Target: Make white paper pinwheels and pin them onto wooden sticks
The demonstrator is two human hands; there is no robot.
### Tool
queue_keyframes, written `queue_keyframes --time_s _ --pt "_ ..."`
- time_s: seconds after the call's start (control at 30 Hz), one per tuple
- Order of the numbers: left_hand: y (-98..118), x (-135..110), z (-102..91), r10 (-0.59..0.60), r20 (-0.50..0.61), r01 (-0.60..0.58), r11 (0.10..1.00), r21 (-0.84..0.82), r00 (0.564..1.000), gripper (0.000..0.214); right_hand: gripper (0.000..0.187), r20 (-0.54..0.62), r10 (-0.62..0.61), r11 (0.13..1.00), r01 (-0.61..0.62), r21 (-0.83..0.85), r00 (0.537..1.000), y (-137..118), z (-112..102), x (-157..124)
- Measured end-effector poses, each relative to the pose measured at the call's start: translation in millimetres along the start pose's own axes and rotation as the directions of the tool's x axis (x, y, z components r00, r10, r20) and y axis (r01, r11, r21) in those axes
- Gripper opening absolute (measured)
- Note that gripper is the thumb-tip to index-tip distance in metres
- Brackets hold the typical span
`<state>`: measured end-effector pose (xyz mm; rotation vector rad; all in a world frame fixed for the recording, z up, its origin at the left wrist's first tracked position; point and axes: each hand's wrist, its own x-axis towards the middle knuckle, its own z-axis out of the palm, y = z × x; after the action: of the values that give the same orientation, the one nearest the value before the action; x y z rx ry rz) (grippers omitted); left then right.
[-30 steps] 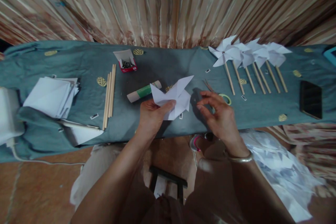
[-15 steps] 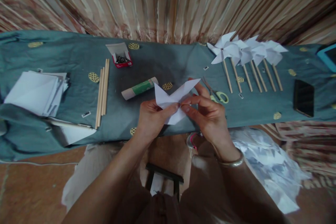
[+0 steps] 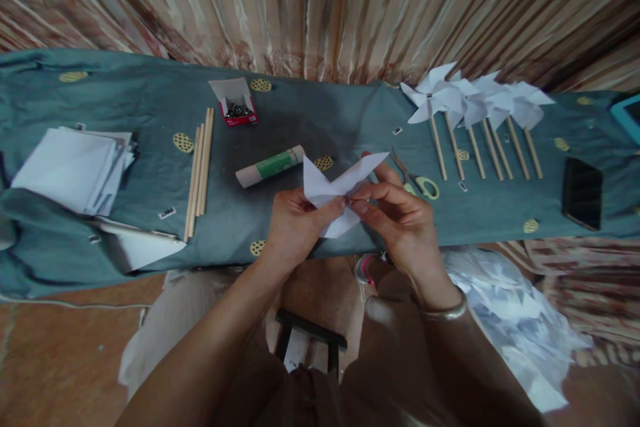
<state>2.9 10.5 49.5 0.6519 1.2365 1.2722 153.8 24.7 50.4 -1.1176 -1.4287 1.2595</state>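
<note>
Above the near edge of the teal-covered table [image 3: 150, 93], both my hands hold a folded white paper pinwheel [image 3: 336, 188]. My left hand [image 3: 295, 227] pinches its centre from the left, thumb on top. My right hand [image 3: 400, 220] pinches the same centre from the right, fingers closed on the paper. Just behind the paper lie a green-and-white glue stick [image 3: 270, 165] and scissors with yellow-green handles [image 3: 417, 180].
Several finished pinwheels on wooden sticks [image 3: 475, 113] lie at the right, with a black phone [image 3: 581, 192] beyond them. Left of centre are loose wooden sticks [image 3: 199, 170], a red box of pins [image 3: 237, 107] and a stack of white paper [image 3: 75, 167]. Striped curtain hangs behind.
My right hand came in from the right, where it hovered with nothing in it, and closed on the centre of the paper. The paper lifted slightly and the view shifted a little.
</note>
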Motion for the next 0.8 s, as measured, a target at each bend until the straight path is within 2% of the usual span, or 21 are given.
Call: queue_keyframes --time_s 0.57,0.8 --pt "-0.8 0.4 -0.4 0.018 0.011 -0.018 0.999 0.038 1.0 0.009 0.007 -0.005 -0.005 1.0 0.005 -0.001 1.0 1.3 0.6 -0.2" --pt "-0.8 -0.3 -0.2 0.0 -0.002 0.0 0.998 0.062 1.0 0.01 0.008 -0.011 0.009 0.998 -0.01 -0.054 1.0 -1.1 -0.2 -0.8"
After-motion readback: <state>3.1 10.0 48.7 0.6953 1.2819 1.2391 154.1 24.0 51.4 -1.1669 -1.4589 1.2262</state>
